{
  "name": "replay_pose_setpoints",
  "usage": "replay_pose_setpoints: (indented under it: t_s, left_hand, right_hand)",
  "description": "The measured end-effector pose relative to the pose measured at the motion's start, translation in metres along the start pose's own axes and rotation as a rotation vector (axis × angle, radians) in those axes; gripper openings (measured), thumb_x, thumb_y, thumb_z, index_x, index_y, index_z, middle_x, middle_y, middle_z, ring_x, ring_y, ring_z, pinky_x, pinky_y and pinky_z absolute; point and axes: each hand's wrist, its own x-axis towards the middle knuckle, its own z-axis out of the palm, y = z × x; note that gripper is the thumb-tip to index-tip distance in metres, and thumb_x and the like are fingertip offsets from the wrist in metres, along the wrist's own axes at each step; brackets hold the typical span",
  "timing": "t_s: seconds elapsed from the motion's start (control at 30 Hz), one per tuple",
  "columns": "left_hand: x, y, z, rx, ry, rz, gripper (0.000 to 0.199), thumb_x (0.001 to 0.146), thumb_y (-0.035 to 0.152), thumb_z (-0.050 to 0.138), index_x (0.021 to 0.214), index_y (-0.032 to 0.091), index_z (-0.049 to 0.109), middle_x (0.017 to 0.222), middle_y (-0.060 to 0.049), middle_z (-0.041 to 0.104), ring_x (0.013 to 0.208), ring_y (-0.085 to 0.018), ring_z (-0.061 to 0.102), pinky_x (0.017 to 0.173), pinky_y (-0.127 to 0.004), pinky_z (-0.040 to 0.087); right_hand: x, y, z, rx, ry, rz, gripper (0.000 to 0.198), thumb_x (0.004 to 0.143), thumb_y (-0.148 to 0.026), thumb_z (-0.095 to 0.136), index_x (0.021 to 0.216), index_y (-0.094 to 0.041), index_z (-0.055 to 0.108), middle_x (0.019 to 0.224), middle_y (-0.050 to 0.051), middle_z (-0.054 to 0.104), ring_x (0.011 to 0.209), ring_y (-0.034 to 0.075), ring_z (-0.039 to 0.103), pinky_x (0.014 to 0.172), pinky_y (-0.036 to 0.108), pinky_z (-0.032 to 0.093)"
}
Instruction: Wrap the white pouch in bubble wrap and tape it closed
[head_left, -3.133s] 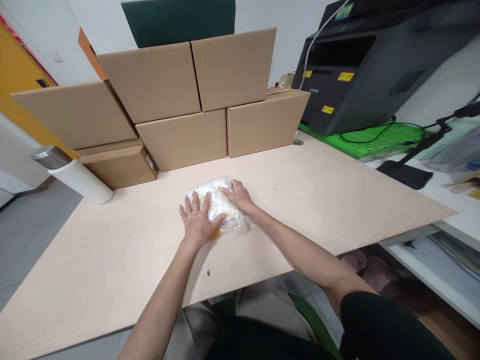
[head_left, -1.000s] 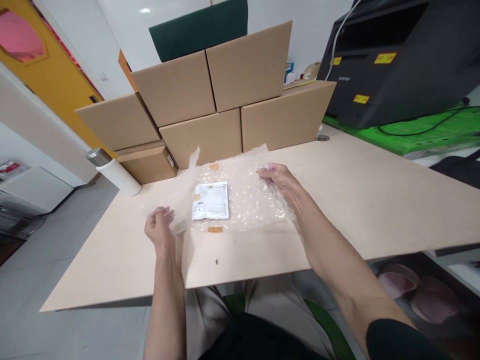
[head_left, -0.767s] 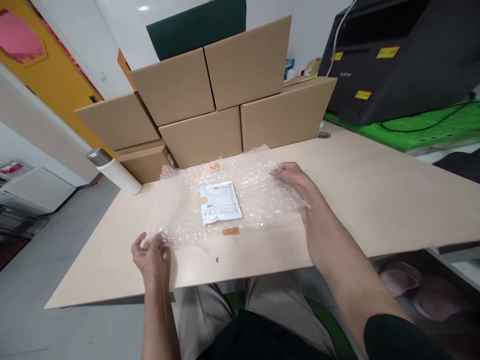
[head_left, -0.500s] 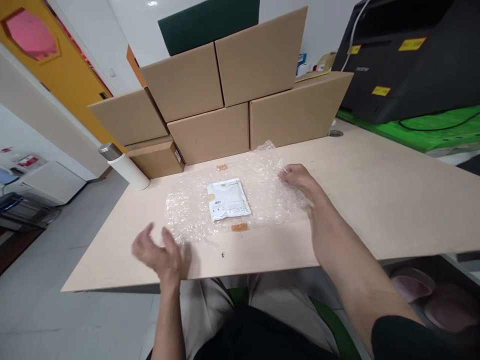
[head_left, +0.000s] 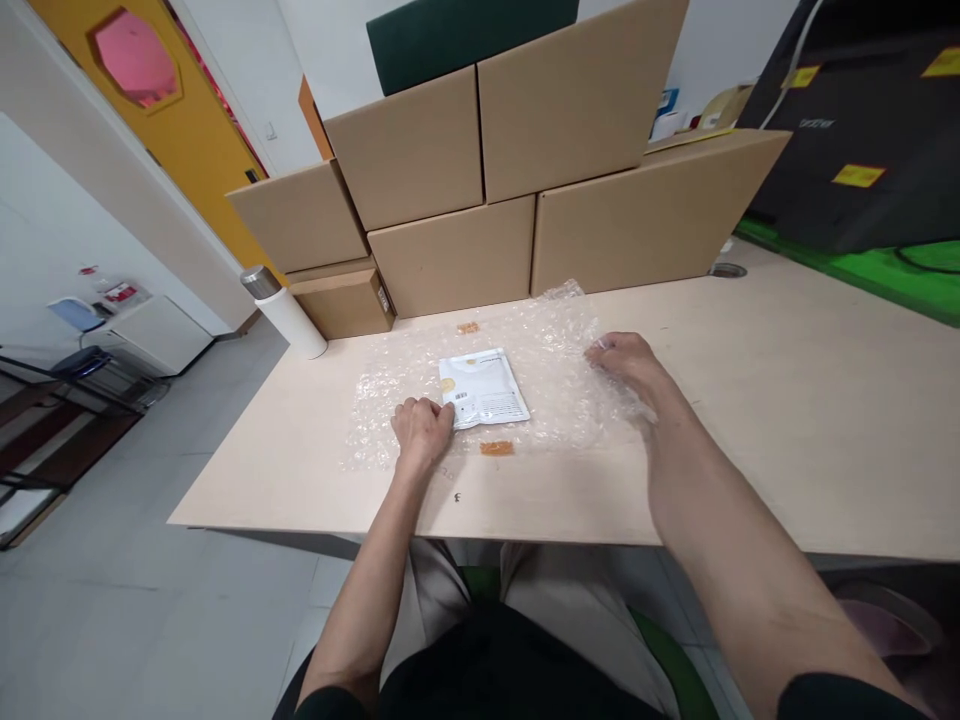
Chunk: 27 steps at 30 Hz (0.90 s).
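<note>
A flat white pouch (head_left: 487, 388) with printed text lies on a sheet of clear bubble wrap (head_left: 551, 385) spread on the table. My left hand (head_left: 424, 428) rests on the wrap at the pouch's lower left edge. Its fingers are curled, with the thumb against the pouch; what they grip, if anything, is hidden. At the right side of the sheet, my right hand (head_left: 626, 360) pinches the bubble wrap's edge between thumb and fingers. Orange tape strips (head_left: 496, 448) show at the near and far edges of the wrap.
Behind the wrap stand open cardboard boxes (head_left: 454, 260) and a small closed carton (head_left: 341, 305). A white bottle with a metal cap (head_left: 292, 318) is at the left. To the right, a black printer (head_left: 825, 190) stands over a green surface. The table's front edge (head_left: 555, 540) runs before my lap.
My left hand has moved right from above the table's left part to the pouch's edge, and its fingers have closed. My right hand keeps the wrap's edge. The camera view has shifted left.
</note>
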Motion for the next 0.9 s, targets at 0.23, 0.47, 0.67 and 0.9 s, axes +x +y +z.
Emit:
replay_pose_setpoints:
  t_s: [0.23, 0.47, 0.67, 0.9]
  left_hand:
    - [0.005, 0.003, 0.003, -0.217, -0.009, -0.017, 0.026, 0.083, 0.038, 0.061, 0.068, 0.017, 0.068, 0.076, -0.01, 0.069, 0.084, -0.025, 0.064, 0.078, -0.035, 0.043]
    - [-0.005, 0.019, -0.033, -0.5, 0.11, 0.15, 0.024, 0.093, 0.033, 0.048, 0.081, 0.016, 0.059, 0.075, -0.003, 0.063, 0.067, -0.014, 0.057, 0.065, -0.026, 0.042]
    - [0.011, -0.005, -0.095, -0.404, 0.527, 0.429, 0.01, 0.088, 0.027, 0.06, 0.083, 0.019, 0.058, 0.087, -0.004, 0.059, 0.072, -0.016, 0.054, 0.065, -0.025, 0.036]
    - [0.014, -0.111, -0.077, -0.034, 0.283, 0.577, 0.006, 0.083, 0.02, 0.062, 0.086, 0.023, 0.067, 0.11, -0.011, 0.07, 0.069, -0.017, 0.059, 0.066, -0.027, 0.041]
  right_hand:
    - [-0.005, -0.003, -0.001, -0.008, 0.019, -0.013, 0.005, 0.069, -0.024, 0.062, 0.07, -0.019, 0.061, 0.063, 0.002, 0.059, 0.059, 0.016, 0.052, 0.053, 0.027, 0.036]
    - [-0.005, -0.002, 0.0, -0.015, 0.017, -0.022, 0.006, 0.069, -0.025, 0.065, 0.068, -0.02, 0.061, 0.062, 0.003, 0.059, 0.061, 0.017, 0.053, 0.054, 0.028, 0.037]
    - [-0.007, -0.005, -0.002, -0.021, 0.01, -0.005, 0.005, 0.071, -0.023, 0.064, 0.069, -0.02, 0.061, 0.065, 0.003, 0.06, 0.061, 0.017, 0.053, 0.056, 0.028, 0.038]
    - [-0.012, -0.011, -0.001, -0.032, 0.007, 0.028, 0.007, 0.073, -0.023, 0.065, 0.068, -0.021, 0.06, 0.065, 0.003, 0.059, 0.061, 0.017, 0.052, 0.056, 0.029, 0.037]
